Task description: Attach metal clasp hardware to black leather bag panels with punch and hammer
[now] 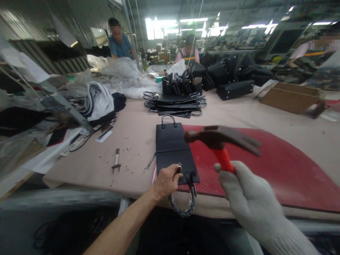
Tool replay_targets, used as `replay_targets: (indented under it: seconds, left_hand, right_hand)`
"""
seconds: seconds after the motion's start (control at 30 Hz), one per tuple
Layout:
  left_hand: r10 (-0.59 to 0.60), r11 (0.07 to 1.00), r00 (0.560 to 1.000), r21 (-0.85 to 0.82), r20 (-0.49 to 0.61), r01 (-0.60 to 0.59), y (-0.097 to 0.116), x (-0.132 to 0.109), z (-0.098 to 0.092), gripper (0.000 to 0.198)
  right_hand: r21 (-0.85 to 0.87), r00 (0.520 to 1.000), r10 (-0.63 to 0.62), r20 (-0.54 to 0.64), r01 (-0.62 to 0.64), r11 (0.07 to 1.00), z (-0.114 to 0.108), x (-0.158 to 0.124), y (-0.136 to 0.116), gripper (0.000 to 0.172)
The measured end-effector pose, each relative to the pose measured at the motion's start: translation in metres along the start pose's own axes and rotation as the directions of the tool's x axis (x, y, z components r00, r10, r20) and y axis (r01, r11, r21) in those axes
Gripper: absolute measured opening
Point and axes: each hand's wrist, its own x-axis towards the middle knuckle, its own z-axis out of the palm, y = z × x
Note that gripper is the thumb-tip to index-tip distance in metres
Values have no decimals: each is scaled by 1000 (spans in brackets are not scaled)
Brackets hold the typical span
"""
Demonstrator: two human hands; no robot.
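Just beyond left hand (pixel 167 182), black panel (pixel 172 148)

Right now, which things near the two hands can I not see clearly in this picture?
Head view, hammer: blurred by motion, so its striking face is unclear.
Head view, metal piece: tiny, mostly covered by the left hand.
Head view, hammer handle: lower part hidden inside the gloved right hand.
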Motion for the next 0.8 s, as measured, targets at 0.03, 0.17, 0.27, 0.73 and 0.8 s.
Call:
replay_targets:
  seconds: [0.03, 0.17, 0.27, 0.73, 0.8]
  left_hand:
    - [1, 1000, 1000, 9, 5, -1, -1, 0, 1, 11]
    - [8, 999, 1000, 52, 5, -9, -3, -1, 2, 12]
    - [31, 998, 1000, 53, -2, -31, -3, -1, 1, 12]
    - [-3, 1000, 1000, 19, 12, 3, -2, -2, 1, 7]
    - [-11, 1000, 1000, 17, 5, 11, -1, -2, 0, 6]
  right_hand:
    - [-82, 999, -16, 42, 19, 996, 2, 1, 2, 29]
    - [-191, 993, -47, 106, 67, 979, -8, 7, 4, 27]
    - [67, 988, -5, -151, 15, 998, -16, 5, 0, 28]
    - [-220, 975, 173, 143, -139, 966, 10, 6, 36, 26]
    - [-370, 936, 323, 143, -252, 894, 27, 3, 65, 24]
